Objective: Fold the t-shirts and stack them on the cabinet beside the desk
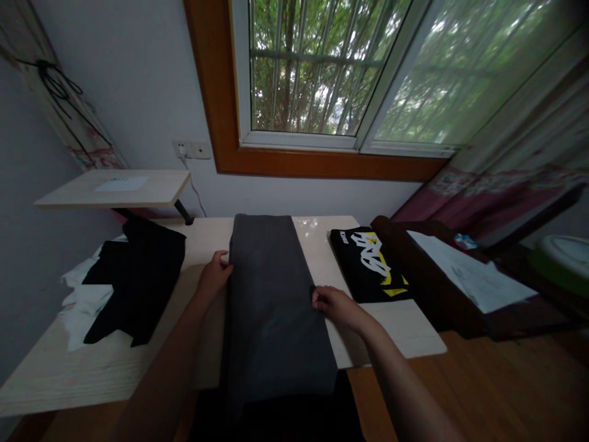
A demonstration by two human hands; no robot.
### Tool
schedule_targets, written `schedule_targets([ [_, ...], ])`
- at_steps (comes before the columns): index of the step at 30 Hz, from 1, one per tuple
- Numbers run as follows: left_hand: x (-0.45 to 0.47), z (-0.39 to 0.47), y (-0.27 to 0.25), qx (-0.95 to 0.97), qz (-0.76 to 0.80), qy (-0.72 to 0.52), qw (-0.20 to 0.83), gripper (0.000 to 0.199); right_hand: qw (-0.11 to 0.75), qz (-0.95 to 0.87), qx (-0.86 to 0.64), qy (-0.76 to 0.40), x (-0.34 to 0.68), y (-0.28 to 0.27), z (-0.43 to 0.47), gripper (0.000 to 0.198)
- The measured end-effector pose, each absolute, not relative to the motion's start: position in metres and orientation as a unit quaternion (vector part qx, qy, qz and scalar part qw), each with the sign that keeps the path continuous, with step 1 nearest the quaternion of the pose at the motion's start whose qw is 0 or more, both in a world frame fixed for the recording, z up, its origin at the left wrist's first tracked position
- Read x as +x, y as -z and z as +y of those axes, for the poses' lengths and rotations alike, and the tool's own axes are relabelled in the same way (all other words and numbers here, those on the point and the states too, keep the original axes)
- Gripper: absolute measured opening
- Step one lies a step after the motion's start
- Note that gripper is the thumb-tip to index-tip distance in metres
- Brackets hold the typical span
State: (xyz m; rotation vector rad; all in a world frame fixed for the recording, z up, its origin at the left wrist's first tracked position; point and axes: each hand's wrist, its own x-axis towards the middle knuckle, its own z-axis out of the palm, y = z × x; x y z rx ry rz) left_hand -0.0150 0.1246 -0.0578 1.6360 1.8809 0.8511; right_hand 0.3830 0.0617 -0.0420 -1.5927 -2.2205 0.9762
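Observation:
A dark grey folded cloth (pixel 271 294) lies as a long strip on the pale wooden table, its near end reaching over the front edge towards my body. My left hand (pixel 214 276) is at its left edge, thumb and fingers closing on the fabric. On the opposite side, my right hand (pixel 335 305) pinches the right edge a little closer to me. Which kind of garment the cloth is, I cannot make out.
Right of the cloth sits a folded black T-shirt (pixel 368 264) with white and yellow print. Black and white clothes (pixel 138 276) lie heaped at left, under a raised shelf (pixel 115 187). A dark brown piece of furniture (pixel 442 294) with papers adjoins the table's right side.

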Motion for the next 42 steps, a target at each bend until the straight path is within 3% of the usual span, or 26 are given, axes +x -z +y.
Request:
schedule_targets([
  [6,-0.016,0.119,0.059,0.62,0.698,-0.281,0.221,0.046,0.122,-0.74,-0.549,-0.37,0.381,0.042,0.061,0.009],
  [12,-0.004,0.111,0.067,0.72,0.645,-0.252,0.056,0.045,0.1,-0.736,-0.547,-0.386,0.378,0.032,0.06,0.007],
  [19,-0.02,0.091,0.074,0.779,0.611,-0.139,-0.016,0.045,0.009,-0.723,-0.587,-0.364,0.381,0.02,0.065,0.017],
  [22,-0.025,0.087,0.074,0.763,0.634,-0.116,-0.049,0.046,0.037,-0.741,-0.579,-0.338,0.383,0.022,0.07,0.021],
  [27,-0.023,0.096,0.077,0.759,0.645,-0.087,-0.041,0.051,0.154,-0.791,-0.567,-0.171,0.369,0.037,0.088,0.044],
  [31,-0.018,0.115,0.077,0.759,0.646,-0.076,-0.004,0.052,0.159,-0.797,-0.58,-0.058,0.347,0.056,0.106,0.053],
  [42,-0.014,0.154,0.071,0.751,0.652,-0.097,0.03,0.055,0.122,-0.783,-0.609,-0.019,0.324,0.074,0.132,0.056],
])
